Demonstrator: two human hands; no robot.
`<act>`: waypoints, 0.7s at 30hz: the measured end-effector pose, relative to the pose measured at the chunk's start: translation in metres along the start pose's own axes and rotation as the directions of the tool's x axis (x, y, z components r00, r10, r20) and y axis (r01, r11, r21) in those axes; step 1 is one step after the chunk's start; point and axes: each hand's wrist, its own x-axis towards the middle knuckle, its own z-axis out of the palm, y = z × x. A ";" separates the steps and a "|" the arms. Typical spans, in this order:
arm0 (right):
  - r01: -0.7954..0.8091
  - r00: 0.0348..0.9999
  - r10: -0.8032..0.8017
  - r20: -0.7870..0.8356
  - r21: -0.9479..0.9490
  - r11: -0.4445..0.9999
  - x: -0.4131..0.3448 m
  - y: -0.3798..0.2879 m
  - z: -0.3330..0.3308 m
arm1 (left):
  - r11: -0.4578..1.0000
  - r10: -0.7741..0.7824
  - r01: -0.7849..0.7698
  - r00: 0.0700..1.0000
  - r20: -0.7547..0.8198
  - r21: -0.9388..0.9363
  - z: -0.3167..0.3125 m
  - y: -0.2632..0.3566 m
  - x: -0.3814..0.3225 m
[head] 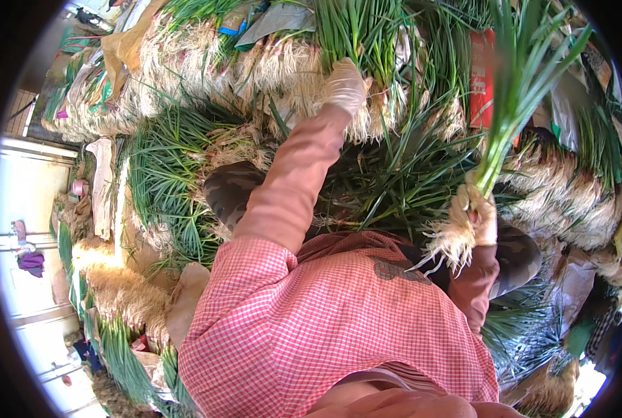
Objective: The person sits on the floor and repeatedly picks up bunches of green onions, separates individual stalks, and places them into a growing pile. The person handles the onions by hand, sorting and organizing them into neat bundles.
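Observation:
My right hand (475, 211), in a pale glove, grips a bunch of green onions (499, 141) near its base. Long leaves fan up to the right, while white roots (449, 243) hang out below the palm. Further forward, my left hand (345, 86), gloved too, is curled around the lower stems of upright green onions (360, 31) in a bundled row; its fingertips are hidden. Between my knees lies a loose heap of green onions (389, 183). Another loose pile (172, 157) spreads beside my left knee, its roots turned towards me.
Stacked bundles with dense roots (185, 68) line the far side. More root-ended bundles (567, 193) stand at the right, near a red printed box (482, 78). At lower left are further bundles (125, 292) and a cardboard piece (188, 298). Pale door-like panels (31, 196) are at far left.

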 end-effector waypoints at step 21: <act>-0.109 0.886 -0.047 -0.462 -0.304 0.946 0.010 0.079 -0.010 | 0.888 0.210 -0.080 0.947 0.244 -0.453 0.056 0.064 -0.159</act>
